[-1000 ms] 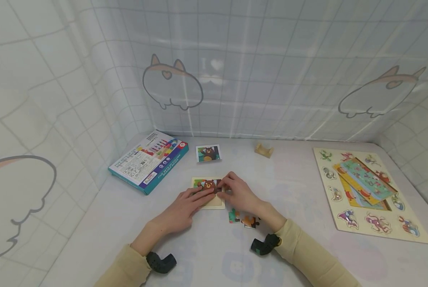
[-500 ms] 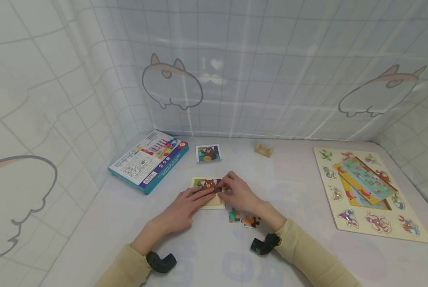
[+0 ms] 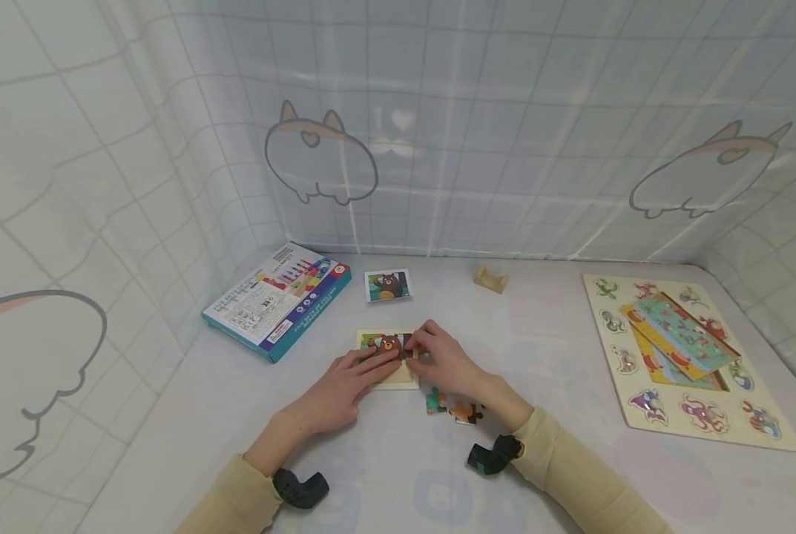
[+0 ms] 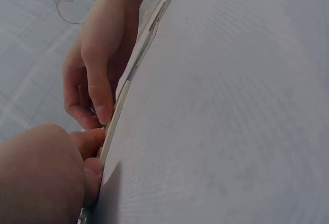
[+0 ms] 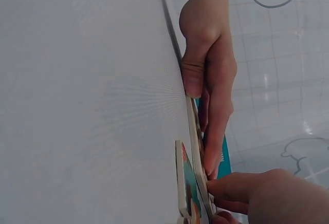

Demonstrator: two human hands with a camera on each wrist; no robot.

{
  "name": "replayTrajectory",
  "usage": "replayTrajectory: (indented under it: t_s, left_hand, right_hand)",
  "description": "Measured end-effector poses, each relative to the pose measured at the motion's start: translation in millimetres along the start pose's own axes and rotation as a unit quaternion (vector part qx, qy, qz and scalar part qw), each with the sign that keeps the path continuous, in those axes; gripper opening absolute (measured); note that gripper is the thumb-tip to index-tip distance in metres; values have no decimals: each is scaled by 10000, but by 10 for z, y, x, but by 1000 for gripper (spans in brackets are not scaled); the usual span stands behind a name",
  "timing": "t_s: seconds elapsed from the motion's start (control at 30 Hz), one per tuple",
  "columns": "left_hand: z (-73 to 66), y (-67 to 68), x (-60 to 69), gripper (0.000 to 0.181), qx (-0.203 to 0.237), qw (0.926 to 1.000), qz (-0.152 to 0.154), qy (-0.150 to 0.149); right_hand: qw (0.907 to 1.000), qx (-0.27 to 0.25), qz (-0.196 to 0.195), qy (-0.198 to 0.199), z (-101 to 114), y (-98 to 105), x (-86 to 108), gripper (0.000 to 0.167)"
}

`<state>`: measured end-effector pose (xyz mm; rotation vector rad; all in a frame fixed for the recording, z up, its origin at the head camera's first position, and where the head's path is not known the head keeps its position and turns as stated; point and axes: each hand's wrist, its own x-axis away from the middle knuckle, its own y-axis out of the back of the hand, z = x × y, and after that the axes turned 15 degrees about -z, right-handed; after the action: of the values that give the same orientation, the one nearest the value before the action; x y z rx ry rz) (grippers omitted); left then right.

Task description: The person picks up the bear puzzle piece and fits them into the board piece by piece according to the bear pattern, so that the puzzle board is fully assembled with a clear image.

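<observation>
A small wooden puzzle tray (image 3: 398,380) lies flat in front of me, with bear picture pieces (image 3: 388,343) across its upper part and bare wood below. My left hand (image 3: 340,387) rests on the tray, its fingers stretched over the picture; in the right wrist view its thumb (image 5: 193,82) touches the tray's edge. At the picture's right side, my right hand (image 3: 447,361) pinches a dark puzzle piece (image 3: 407,345) between thumb and curled fingers; the hand partly covers it. Loose puzzle pieces (image 3: 466,413) lie just below the right hand.
Behind the tray is a bear picture card (image 3: 387,285). A flat toy box (image 3: 277,300) lies at the back left, a small wooden stand (image 3: 490,279) at the back. On the right, a large animal puzzle board (image 3: 611,386) bears two colourful boards (image 3: 685,334).
</observation>
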<state>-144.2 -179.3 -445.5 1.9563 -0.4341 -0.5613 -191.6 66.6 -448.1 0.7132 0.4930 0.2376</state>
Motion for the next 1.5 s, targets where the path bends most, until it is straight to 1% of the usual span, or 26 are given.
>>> replayTrajectory:
  t_s: [0.13, 0.27, 0.37, 0.5, 0.67, 0.77, 0.87, 1.03, 1.3, 1.4, 1.5]
  left_hand:
    - [4, -5, 1, 63, 11, 10000, 17, -2]
    - [17, -7, 7, 64, -51, 10000, 8, 60]
    - [21, -2, 7, 63, -65, 10000, 25, 68]
    - [22, 11, 8, 64, -58, 9999, 49, 113]
    - [24, 19, 11, 66, -94, 9998, 81, 139]
    - [25, 20, 18, 66, -99, 9998, 74, 172]
    - [24, 14, 22, 67, -79, 9997, 56, 224]
    - [16, -9, 14, 64, -5, 9997, 29, 238]
    - [11, -14, 8, 62, 64, 9995, 13, 317]
    - [5, -12, 6, 62, 72, 9994, 44, 348]
    - [-1, -10, 7, 62, 75, 9992, 67, 378]
  right_hand:
    - [9996, -15, 259, 75, 37, 91, 25, 16]
    - [9982, -41, 556, 235, 77, 235, 68, 22]
    - [9968, -20, 707, 368, 80, 345, 118, 26]
    - [9963, -28, 705, 492, 25, 455, 190, 26]
    - [9971, -110, 649, 386, -74, 540, 272, 26]
    - [9967, -273, 693, 314, -120, 557, 313, 25]
    - [9963, -387, 689, 339, -155, 546, 343, 24]
    - [9966, -397, 670, 279, -182, 519, 383, 22]
    - [9943, -484, 936, -132, -172, 502, 427, 25]
    - [9943, -438, 965, -98, -144, 494, 442, 28]
    - [9953, -328, 912, 60, -124, 485, 453, 31]
